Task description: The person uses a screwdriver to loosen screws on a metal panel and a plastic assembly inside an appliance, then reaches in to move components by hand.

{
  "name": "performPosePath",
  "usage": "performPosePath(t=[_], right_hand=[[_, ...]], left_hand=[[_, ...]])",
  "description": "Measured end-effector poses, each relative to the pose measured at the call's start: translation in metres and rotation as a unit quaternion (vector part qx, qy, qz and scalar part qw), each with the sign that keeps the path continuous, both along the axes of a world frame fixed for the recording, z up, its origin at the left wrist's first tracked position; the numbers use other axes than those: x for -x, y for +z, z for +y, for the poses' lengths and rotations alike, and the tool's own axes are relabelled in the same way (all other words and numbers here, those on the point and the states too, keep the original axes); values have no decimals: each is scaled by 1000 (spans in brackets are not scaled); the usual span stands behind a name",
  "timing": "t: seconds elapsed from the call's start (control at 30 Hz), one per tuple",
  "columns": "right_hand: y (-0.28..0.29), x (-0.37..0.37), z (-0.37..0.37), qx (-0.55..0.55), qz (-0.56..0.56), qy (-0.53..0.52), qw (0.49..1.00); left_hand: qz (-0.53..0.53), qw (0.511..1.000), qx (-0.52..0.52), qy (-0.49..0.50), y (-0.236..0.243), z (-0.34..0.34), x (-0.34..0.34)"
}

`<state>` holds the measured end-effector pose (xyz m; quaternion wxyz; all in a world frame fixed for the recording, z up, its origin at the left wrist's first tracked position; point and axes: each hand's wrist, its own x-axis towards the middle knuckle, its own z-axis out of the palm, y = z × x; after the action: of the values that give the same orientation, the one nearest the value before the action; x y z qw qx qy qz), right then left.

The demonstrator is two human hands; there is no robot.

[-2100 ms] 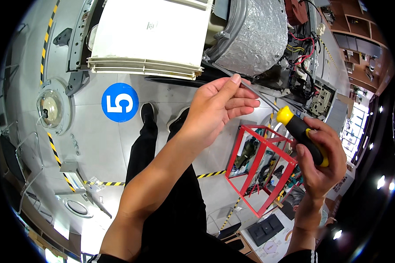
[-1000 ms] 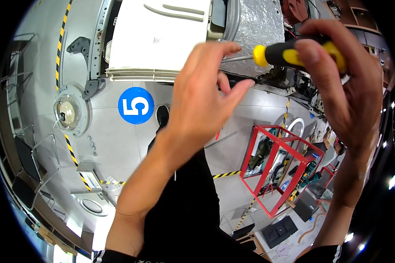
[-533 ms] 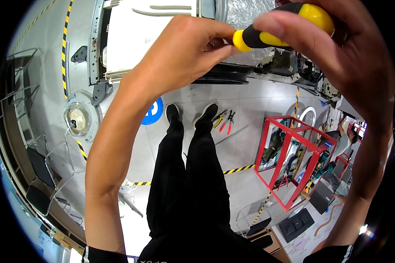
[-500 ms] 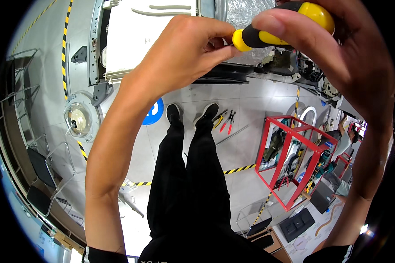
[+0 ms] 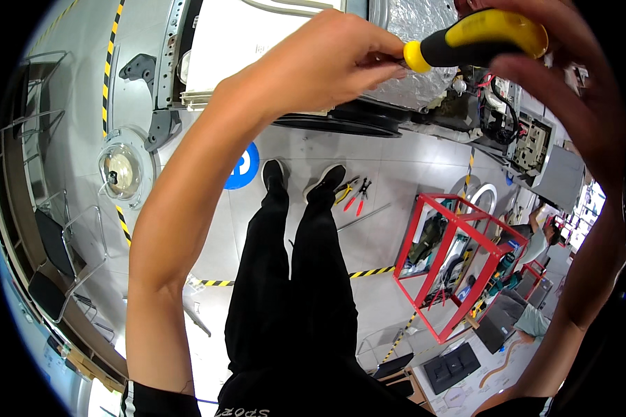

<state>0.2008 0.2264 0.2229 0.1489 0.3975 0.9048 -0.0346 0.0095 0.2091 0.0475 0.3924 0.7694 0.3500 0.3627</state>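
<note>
A screwdriver (image 5: 483, 40) with a fat yellow and black handle lies nearly level at the top of the view, above an opened-up machine. My left hand (image 5: 355, 59) pinches around its shaft, right beside the yellow collar; the tip is hidden behind those fingers. My right hand (image 5: 570, 76) curls about the handle's rounded end, fingers above and thumb below. The thumb is smeared by motion, so how firmly it presses cannot be told. Behind both hands are the machine's white panel (image 5: 222, 52) and a silver foil-like sheet (image 5: 424, 87).
Exposed wiring (image 5: 497, 115) lies right of the foil. On the floor are red-handled pliers (image 5: 358, 197), yellow-handled pliers (image 5: 344, 191), a thin rod (image 5: 365, 216) and a round glass door (image 5: 124, 170). A red frame rack (image 5: 459, 219) stands right; chairs (image 5: 52, 236) line the left. Another person sits beyond the rack.
Both hands and the screwdriver have shifted right. My right thumb has slid down off the handle's side toward its lower edge. My head view has moved slightly, showing more wiring.
</note>
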Motion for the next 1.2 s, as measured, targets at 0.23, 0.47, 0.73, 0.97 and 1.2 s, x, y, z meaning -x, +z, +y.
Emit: performPosePath(t=[0.23,0.47,0.73,0.97,1.2], right_hand=[[7,12,7,-17,-25,67,997],[11,7,11,13,-69,-64,995],[9,2,13,17,-21,-41,999],[10,3,19,10,-95,-63,993],[7,2,2,-1,22,-24,999]], left_hand=[[71,997,35,-21,8,1,5],[7,999,26,-27,-5,1,-1],[49,999,21,-1,6,3,-2],[40,999,31,-6,6,5,0],[43,998,38,-3,5,6,3]])
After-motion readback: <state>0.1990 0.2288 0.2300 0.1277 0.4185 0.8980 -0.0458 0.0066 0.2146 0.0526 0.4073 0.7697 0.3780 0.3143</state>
